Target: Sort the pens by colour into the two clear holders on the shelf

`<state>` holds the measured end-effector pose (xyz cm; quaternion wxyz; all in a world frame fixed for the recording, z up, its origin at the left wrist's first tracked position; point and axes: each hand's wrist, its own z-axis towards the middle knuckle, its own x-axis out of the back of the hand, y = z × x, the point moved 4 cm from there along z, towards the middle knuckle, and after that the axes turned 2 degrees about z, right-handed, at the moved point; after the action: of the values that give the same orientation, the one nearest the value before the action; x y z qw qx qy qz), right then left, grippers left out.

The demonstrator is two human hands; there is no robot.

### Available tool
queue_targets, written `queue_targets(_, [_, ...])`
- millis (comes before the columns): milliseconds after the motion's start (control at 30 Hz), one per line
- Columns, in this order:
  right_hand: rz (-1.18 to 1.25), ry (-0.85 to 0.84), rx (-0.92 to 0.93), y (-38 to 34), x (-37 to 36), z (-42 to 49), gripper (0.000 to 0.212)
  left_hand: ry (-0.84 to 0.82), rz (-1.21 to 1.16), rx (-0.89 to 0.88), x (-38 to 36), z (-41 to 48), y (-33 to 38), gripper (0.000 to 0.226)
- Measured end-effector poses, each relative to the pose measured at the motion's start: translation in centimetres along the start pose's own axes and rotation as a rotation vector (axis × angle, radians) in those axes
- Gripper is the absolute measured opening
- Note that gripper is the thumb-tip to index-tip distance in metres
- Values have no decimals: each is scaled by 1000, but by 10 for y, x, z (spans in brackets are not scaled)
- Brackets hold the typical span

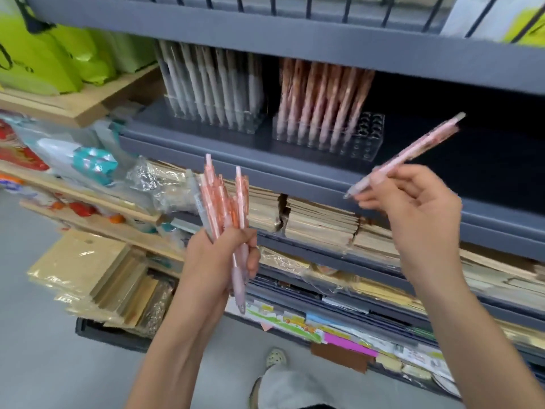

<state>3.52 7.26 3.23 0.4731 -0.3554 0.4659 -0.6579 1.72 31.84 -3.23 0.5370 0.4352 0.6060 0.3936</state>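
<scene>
My left hand [219, 259] grips a bunch of pens [227, 199], mostly orange-pink with one greyish, held upright below the shelf. My right hand [413, 208] holds a single pink pen [413, 152] slanted, its tip pointing down-left, in front of the shelf and to the right of the holders. On the dark grey shelf [206, 140] stand two clear holders: the left holder [218, 119] is full of pale grey-lilac pens, the right holder [330, 140] has pink-orange pens and a few free holes at its right end.
Lower shelves carry stacked paper packs [309, 219] and sticky notes [348, 340]. Wooden racks with green bags [44, 63] and packaged goods [88, 163] stand at left. The upper shelf's edge [295, 33] overhangs the holders. My shoe [275, 358] is on the grey floor.
</scene>
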Motion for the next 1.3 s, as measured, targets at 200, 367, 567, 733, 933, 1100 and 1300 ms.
queue_targets(200, [-107,290,93,-2,-2,59,15,-1,67,16,-8,48,11,17])
queue_targets(367, [-421,265,197,-4,-13,82,13,-13,66,-3,-16,71,22,14])
queue_targets(567, [-1007,61,157,-10,-28,108,29,-64,67,45,-25,82,20,31])
queue_targets(733, [-1197,-63,75,-15,-44,116,32,-111,73,74,-25,84,18,36])
queue_targets(933, [-1246,-116,-35,-21,-48,118,34,-141,42,93,-23,82,20,6])
queue_targets(1100, [-1087,-41,-77,-21,-44,104,29,-187,21,94,-24,75,23,17])
queue_targets(1300, [-549,-8,-84,-31,-49,54,20,-276,69,103,-33,65,23,17])
